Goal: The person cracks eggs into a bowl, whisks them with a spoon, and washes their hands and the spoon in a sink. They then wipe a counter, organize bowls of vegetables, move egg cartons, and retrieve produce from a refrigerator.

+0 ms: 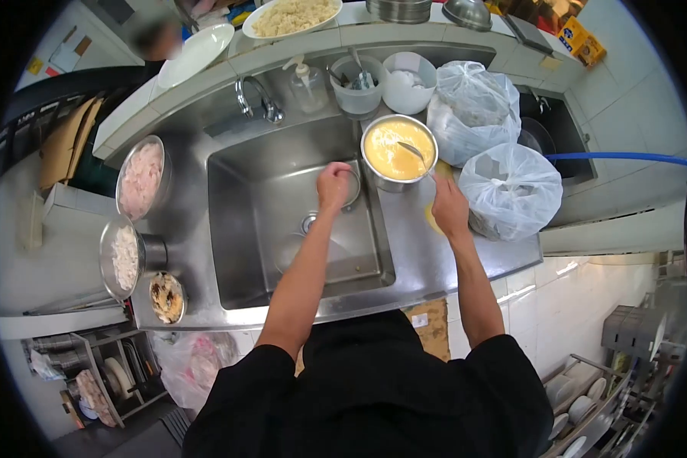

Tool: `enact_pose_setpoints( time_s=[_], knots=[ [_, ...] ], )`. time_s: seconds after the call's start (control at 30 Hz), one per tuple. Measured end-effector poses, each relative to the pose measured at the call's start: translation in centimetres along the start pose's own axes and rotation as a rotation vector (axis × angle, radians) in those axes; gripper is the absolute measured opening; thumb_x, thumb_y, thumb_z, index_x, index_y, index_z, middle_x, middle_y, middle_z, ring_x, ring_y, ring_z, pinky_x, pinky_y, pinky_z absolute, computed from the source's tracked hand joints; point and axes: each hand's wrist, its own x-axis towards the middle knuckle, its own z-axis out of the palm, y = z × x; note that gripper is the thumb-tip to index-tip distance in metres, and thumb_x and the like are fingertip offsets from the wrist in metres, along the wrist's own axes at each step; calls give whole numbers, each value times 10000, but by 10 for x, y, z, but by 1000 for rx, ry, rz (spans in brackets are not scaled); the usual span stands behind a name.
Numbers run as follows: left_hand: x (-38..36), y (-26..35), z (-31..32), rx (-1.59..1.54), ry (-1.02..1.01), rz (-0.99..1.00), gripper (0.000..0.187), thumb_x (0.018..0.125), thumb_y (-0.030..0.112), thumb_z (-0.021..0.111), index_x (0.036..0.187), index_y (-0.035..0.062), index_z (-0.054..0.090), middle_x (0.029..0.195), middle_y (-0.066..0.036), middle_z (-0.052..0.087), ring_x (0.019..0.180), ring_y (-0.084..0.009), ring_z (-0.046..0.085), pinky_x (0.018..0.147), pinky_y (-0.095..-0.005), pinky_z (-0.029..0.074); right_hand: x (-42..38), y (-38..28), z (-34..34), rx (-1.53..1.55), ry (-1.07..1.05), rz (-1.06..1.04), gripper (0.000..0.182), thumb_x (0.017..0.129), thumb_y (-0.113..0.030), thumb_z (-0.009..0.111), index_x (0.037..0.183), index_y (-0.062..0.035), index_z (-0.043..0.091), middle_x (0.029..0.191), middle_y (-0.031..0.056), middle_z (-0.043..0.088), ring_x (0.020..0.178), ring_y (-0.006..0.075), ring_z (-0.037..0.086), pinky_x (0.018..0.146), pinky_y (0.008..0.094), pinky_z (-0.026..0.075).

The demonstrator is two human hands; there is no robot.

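A steel pot (395, 184) stands on the counter at the sink's right edge, filled with smooth yellow liquid (385, 156). My right hand (450, 206) is closed around the handle of a metal spoon (413, 148), whose bowl lies at the surface of the liquid. Over the right part of the steel sink (240, 221), my left hand (333, 185) is closed at a round, thin-rimmed thing (356, 188). Its kind I cannot make out, as the fingers partly cover it.
Two tied plastic bags (510, 191) crowd the counter at right. Behind stand tubs (356, 98), a pump bottle (308, 88) and the faucet (259, 103). Bowls of pale food (141, 182) line the left side. Plates (197, 57) sit on the ledge; a person (156, 34) is beyond.
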Motion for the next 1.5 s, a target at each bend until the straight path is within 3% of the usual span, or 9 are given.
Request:
enact_pose_setpoints(
  time_s=[0.1, 0.23, 0.4, 0.5, 0.6, 0.8, 0.97, 1.27, 1.5],
  knots=[
    [54, -13, -43, 615, 257, 493, 340, 759, 97, 532, 1091, 37, 572, 1117, -140, 580, 1122, -286, 505, 929, -427, 393, -2, -9, 4, 93, 204, -24, 277, 788, -14, 461, 1045, -68, 553, 862, 147, 582, 753, 351, 584, 625, 436, 476],
    [98, 0, -97, 1220, 181, 498, 609, 739, 148, 545, 1314, 48, 372, 1424, -120, 282, 1343, -310, 206, 1033, -565, 224, 2, -10, 13, 19, 79, 73, 299, 795, -19, 451, 1074, -66, 549, 876, 144, 585, 733, 362, 585, 621, 449, 474],
    [151, -18, -148, 1478, 161, 544, 746, 758, 208, 563, 1389, 11, 218, 1452, -119, 236, 1369, -303, 137, 1056, -572, 174, -17, -83, 14, 269, 292, 186, 230, 826, -41, 488, 1032, -10, 585, 828, 150, 619, 718, 292, 604, 629, 360, 474],
    [155, -29, -161, 942, 60, -20, 727, 800, 199, 524, 1394, -36, 177, 1457, -215, 193, 1368, -268, 179, 1080, -476, 192, -15, -170, 35, 648, 52, 456, 226, 818, -53, 510, 1018, 4, 599, 765, 97, 629, 664, 177, 584, 636, 283, 458],
    [163, -80, -171, 417, 38, 209, 750, 807, 171, 548, 1400, -38, 139, 1445, -225, 221, 1352, -307, 212, 1091, -391, 201, 2, -213, 119, 811, -179, 494, 262, 785, -42, 503, 1021, -9, 611, 771, 162, 629, 677, 257, 619, 661, 349, 480],
    [90, -145, -204, -241, 138, -121, 619, 850, 45, 480, 1398, -17, 198, 1435, -175, 291, 1328, -240, 288, 1060, -324, 250, 11, -249, 221, 639, -258, 562, 270, 747, -43, 496, 976, -11, 634, 856, 200, 641, 820, 324, 626, 745, 388, 478],
    [30, -178, -210, -289, 147, -319, 511, 855, 47, 485, 1340, -14, 337, 1368, -152, 393, 1278, -231, 359, 1047, -315, 269, -11, -225, 262, 573, -323, 717, 267, 741, -69, 519, 978, -17, 631, 912, 209, 634, 883, 341, 610, 802, 408, 466],
    [-13, -136, -209, -200, -135, -322, 319, 887, 105, 493, 1194, 22, 516, 1143, -65, 562, 1046, -136, 512, 862, -262, 399, 135, -246, 257, -79, -698, 217, 352, 828, -265, 484, 1061, -38, 619, 1078, 191, 603, 1048, 344, 560, 872, 430, 450],
    [-18, -135, -190, -350, -304, -394, 259, 924, 188, 478, 1119, 35, 555, 1062, -50, 613, 944, -122, 567, 763, -266, 440, 198, -264, 239, -62, -856, 84, 251, 775, -157, 490, 906, -23, 657, 874, 174, 651, 811, 289, 648, 681, 395, 504]
  ],
)
